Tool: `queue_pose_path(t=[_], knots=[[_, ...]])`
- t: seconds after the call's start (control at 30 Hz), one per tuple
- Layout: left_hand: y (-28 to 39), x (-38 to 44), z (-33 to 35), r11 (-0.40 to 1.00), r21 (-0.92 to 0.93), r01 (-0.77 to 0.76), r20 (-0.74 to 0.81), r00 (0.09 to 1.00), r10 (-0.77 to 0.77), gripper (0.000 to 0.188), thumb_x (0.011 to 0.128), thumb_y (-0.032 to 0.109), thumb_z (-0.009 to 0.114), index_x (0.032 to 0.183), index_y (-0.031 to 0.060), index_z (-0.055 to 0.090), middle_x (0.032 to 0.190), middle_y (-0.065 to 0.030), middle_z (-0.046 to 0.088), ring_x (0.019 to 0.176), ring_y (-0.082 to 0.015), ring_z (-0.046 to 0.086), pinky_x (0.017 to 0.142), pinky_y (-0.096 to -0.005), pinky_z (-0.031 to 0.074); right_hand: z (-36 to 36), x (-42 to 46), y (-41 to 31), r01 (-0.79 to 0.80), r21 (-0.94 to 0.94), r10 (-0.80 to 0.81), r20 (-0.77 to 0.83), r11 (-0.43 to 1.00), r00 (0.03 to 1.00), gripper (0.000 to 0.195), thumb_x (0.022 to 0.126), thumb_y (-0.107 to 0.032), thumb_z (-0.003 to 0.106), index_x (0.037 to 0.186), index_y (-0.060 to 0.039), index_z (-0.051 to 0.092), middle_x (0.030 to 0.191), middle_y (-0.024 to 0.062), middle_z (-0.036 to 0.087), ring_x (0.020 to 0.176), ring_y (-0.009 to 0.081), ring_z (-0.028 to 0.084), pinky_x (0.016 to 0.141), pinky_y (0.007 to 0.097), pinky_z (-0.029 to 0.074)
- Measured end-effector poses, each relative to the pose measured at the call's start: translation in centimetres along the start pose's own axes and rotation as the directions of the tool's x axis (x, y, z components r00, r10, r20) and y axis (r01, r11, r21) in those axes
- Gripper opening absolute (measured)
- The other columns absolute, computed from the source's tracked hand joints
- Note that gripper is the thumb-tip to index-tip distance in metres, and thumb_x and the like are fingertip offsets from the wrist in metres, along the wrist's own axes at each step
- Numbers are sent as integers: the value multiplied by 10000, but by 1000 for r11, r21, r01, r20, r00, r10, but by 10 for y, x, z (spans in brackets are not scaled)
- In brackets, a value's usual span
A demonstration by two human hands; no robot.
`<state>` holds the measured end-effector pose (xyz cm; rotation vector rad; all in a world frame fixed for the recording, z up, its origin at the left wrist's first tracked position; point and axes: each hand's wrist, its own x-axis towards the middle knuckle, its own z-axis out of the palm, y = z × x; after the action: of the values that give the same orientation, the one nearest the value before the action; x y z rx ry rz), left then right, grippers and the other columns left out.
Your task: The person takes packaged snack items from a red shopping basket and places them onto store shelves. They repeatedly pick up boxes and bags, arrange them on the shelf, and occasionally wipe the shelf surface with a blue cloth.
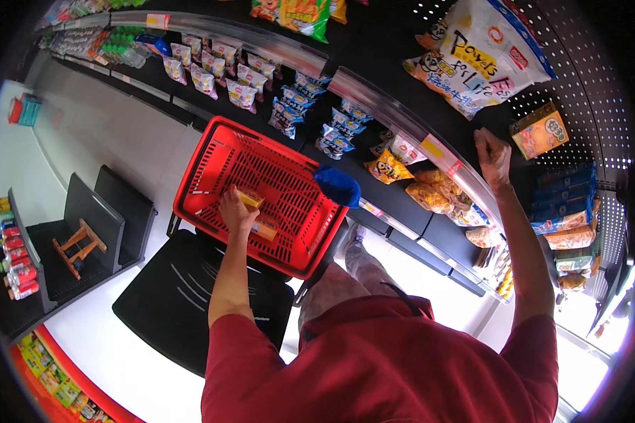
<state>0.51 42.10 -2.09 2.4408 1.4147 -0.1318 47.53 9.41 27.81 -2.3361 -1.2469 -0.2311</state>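
My left hand (pixel 238 211) reaches into a red plastic shopping basket (pixel 296 267) and grips a small yellow box (pixel 251 199). Just below that hand, an orange box (pixel 264 228) lies on the basket floor. At the upper right, my right hand (pixel 493 158) is raised by the dark upper shelf, its fingers curled in with nothing visible in them. Beside it, apart from the fingers, stands an orange and brown carton (pixel 540 130). A large white snack bag (pixel 479 61) lies further back on that shelf.
Small snack bags (pixel 242 95) and blue packets (pixel 334 141) line the lower shelf. A clear shelf-edge strip (pixel 389 108) runs between the levels. A blue item (pixel 338 186) hangs over the basket's right rim. Below the basket is a black flat surface (pixel 190 301). Bottles (pixel 21 275) stand at left.
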Motion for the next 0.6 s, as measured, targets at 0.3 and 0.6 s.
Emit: queue_pose_path(t=[0.3,0.6], knots=[[60,-73,-121,483,-867,-124,15,961,275,921,741,14,836,1521,120,356,1349,-130,461,1285,-272,502,1031,-427,512,-6,-3,-9,-8,34,9,-31,999,999,170,943,-150,679,838,-20,653,671,182,600,525,298,583,489,364,426],[179,-138,-258,95,-993,73,113,827,551,1007,691,178,856,1539,5,343,1388,-143,520,1291,-251,515,1088,-396,419,-26,4,-13,-24,120,13,96,993,995,220,953,-250,642,844,-59,652,740,160,669,658,348,671,574,432,513]])
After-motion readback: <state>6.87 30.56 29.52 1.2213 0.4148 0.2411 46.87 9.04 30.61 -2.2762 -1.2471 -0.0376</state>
